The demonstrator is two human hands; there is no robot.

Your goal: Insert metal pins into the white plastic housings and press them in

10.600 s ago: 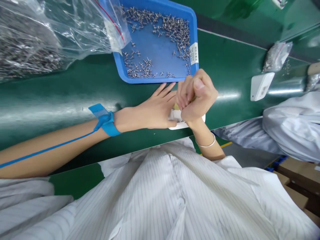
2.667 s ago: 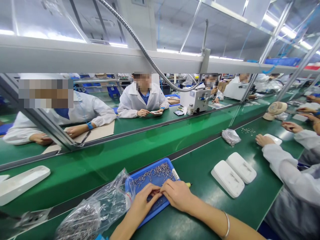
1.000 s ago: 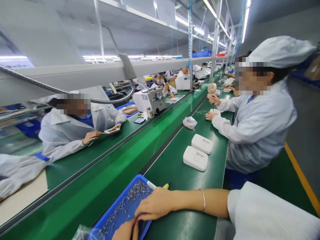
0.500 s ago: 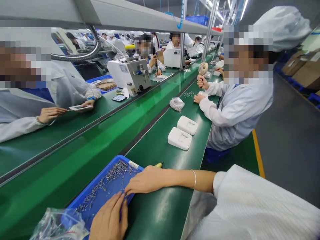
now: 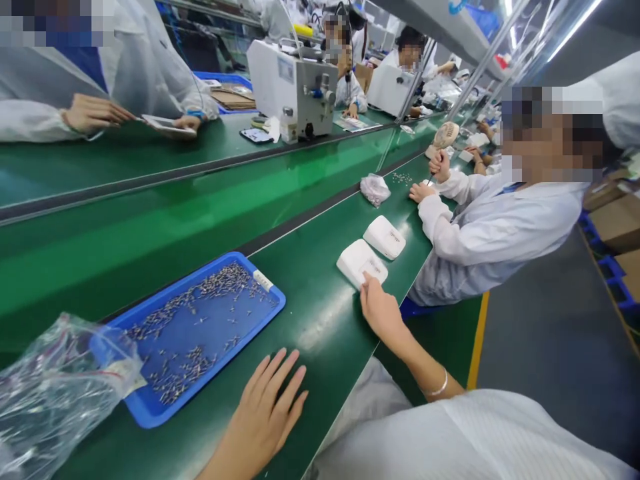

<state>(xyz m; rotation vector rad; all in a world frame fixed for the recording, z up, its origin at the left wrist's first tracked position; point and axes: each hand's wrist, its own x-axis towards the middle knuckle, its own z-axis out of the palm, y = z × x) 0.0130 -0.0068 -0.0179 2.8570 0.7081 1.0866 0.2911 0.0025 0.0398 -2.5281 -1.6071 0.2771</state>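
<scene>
My left hand (image 5: 270, 410) lies flat on the green belt with its fingers spread, just right of a blue tray (image 5: 150, 417) that holds several small metal screws (image 5: 200, 313). It holds nothing. My right hand (image 5: 379, 308) is stretched out to the right, and its fingertips touch the near edge of a white plastic housing (image 5: 357, 259). The palm faces down, so I cannot see whether anything is inside it. A second white housing (image 5: 385, 237) lies just beyond the first.
A clear bag of screws (image 5: 55, 387) lies left of the tray. A co-worker in a white coat (image 5: 493, 230) works further along the belt, beside a small bag (image 5: 375, 189). Across the line stand a white machine (image 5: 295, 87) and more people.
My right hand left the tray and reached right to the nearer white housing. My left hand came off the tray onto the belt. The yellow tool is out of sight. The view tilted down.
</scene>
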